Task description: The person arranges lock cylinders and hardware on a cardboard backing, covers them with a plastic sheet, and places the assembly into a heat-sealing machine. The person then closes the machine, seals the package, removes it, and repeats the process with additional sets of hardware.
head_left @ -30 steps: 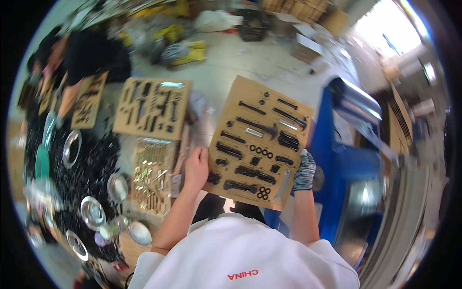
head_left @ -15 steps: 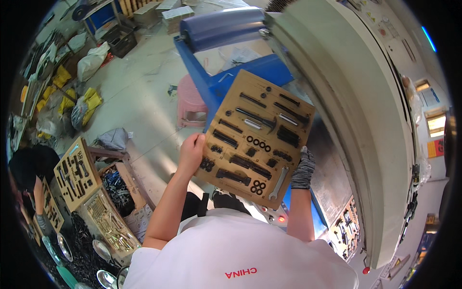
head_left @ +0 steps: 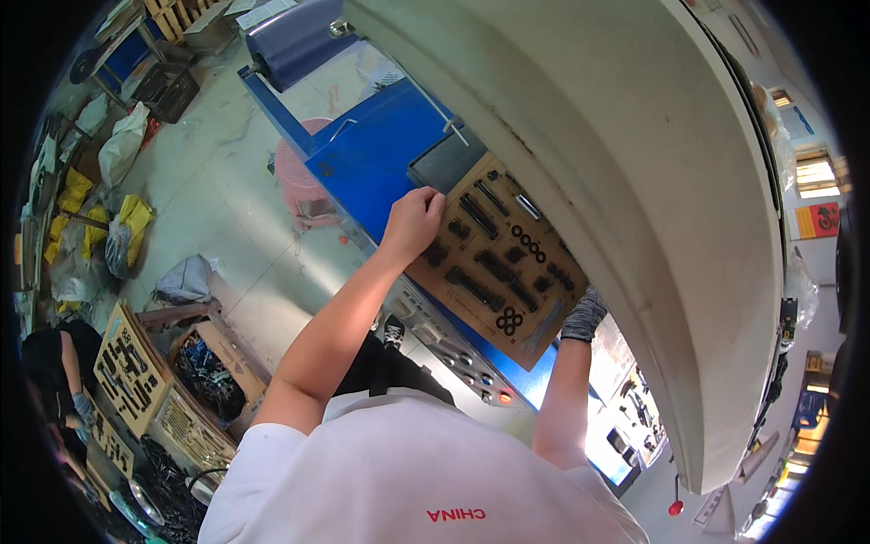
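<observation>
A brown board (head_left: 536,352) carries rows of black bolts, clamp-like parts, small rings and a grey wrench (head_left: 546,319). My bare left hand (head_left: 415,220) is closed on its left edge. On the right edge my right hand (head_left: 584,315), in a grey knitted glove, grips the board, its fingers partly hidden. The board lies tilted over the blue machine bed (head_left: 376,150), its far right side under the big beige curved cover (head_left: 580,136). I cannot tell whether it rests on the bed.
Along the machine's near side runs a control panel (head_left: 453,360) with buttons. A blue film roll (head_left: 294,43) and a pink stool (head_left: 304,177) are beyond. At left, a co-worker's gloved hand (head_left: 83,410) is near other filled boards (head_left: 127,374) and a box of parts (head_left: 213,372).
Both hands have carried the board forward and lower, in under the beige cover, which now hides its far right part. The view has shifted toward the machine.
</observation>
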Tool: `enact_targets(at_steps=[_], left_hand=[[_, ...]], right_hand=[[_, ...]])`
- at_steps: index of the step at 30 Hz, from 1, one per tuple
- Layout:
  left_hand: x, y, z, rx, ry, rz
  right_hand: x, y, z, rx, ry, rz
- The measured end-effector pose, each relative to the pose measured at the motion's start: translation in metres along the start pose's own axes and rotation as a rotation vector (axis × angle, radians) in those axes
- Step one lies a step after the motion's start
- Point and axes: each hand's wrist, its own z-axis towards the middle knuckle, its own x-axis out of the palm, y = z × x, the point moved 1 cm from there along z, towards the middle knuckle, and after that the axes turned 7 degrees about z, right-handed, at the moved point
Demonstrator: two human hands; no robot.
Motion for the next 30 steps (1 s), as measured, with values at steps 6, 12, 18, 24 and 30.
enact_targets(at_steps=[6,12,18,24,30], left_hand=[[0.007,-0.005,0.015,0.195,-0.088,0.084],[0.003,-0.015,0.017,0.067,0.037,0.171],[0.003,-0.051,-0.007,0.070,0.058,0.114],[0.050,-0.091,-0.072,0.096,0.179,0.041],[0.132,-0.117,-0.144,0.137,0.266,0.093]], right_hand=[[-0.007,-0.013,0.013,0.013,-0.032,-0.021],[-0.009,-0.022,0.013,0.022,-0.033,-0.030],[-0.038,-0.015,0.016,-0.001,-0.026,-0.031],[-0.136,0.024,0.032,-0.071,-0.047,-0.060],[-0.258,0.050,0.057,-0.099,-0.089,-0.095]])
